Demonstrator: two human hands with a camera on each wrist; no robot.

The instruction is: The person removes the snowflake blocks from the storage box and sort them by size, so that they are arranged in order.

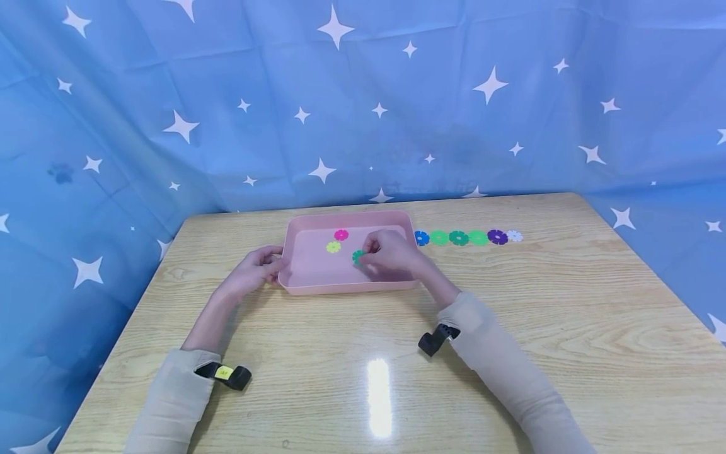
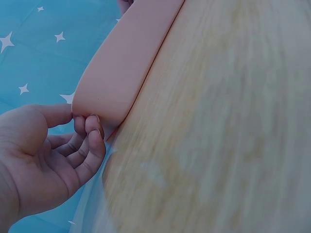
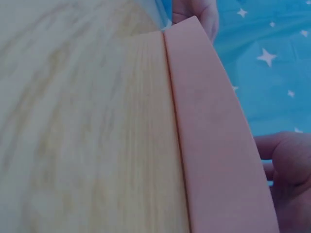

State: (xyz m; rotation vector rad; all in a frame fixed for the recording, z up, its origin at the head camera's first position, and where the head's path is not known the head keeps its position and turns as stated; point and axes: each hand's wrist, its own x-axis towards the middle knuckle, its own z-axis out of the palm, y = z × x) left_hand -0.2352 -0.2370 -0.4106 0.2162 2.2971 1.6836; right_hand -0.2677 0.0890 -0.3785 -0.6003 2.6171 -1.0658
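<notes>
A shallow pink tray (image 1: 323,289) lies on the table, and my left hand (image 1: 255,271) grips its left end. In the left wrist view, that hand (image 2: 53,160) has its thumb at the tray's rim and the other fingers curled by the outer wall. My right hand (image 1: 391,252) reaches over the tray's right side and pinches a green notched plastic disc (image 1: 357,257). A pink disc (image 1: 341,234) and a yellow disc (image 1: 333,247) lie inside the tray, left of this hand. The right wrist view hides the right hand's fingertips behind the tray wall (image 3: 218,136).
Right of the tray, a row of notched discs runs across the wooden table (image 1: 317,366): blue (image 1: 422,238), several greens (image 1: 459,238), purple (image 1: 498,237) and white (image 1: 514,236). A blue curtain with stars (image 1: 351,94) hangs behind the table.
</notes>
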